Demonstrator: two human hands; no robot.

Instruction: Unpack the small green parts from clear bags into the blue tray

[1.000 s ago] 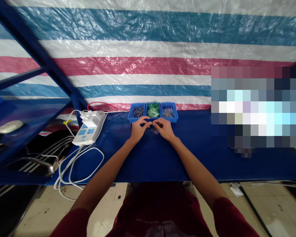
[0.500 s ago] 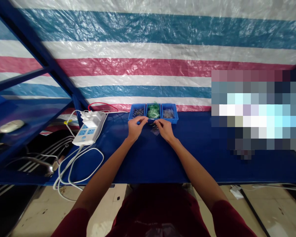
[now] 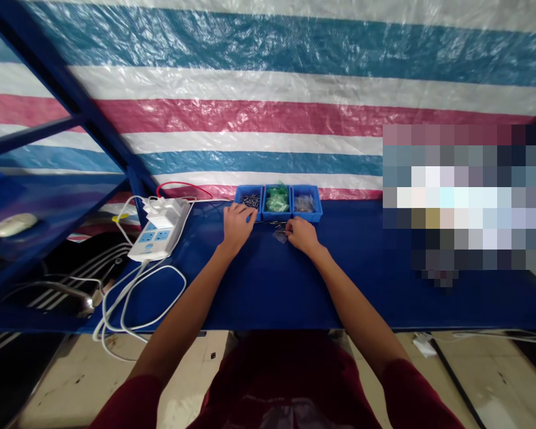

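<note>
My left hand (image 3: 240, 226) is at the front edge of the left blue bin (image 3: 237, 196), which is filled with small dark and silver screws (image 3: 250, 200). Its thumb and fingers are apart, and nothing shows between them. My right hand (image 3: 302, 234) rests low over the table with thumb and fingertips pinched together. Whatever the fingertips hold is too small to make out. Beside them lie a small clear plastic bag (image 3: 280, 235) and thin metal pieces (image 3: 277, 224). Green plastic bags (image 3: 277, 199) fill the middle bin; clear packets (image 3: 304, 204) lie in the right one.
A white power strip (image 3: 154, 238) with plugged-in adapters and looped white cables (image 3: 127, 298) lies at the left of the blue table (image 3: 268, 286). A blue metal frame (image 3: 102, 140) rises there. Striped sheeting (image 3: 259, 116) hangs behind; a pixelated area covers the right.
My hands, earlier close together before the middle bin, have separated. The left moved left and its fingers opened; the right came down slightly beside the clear bag.
</note>
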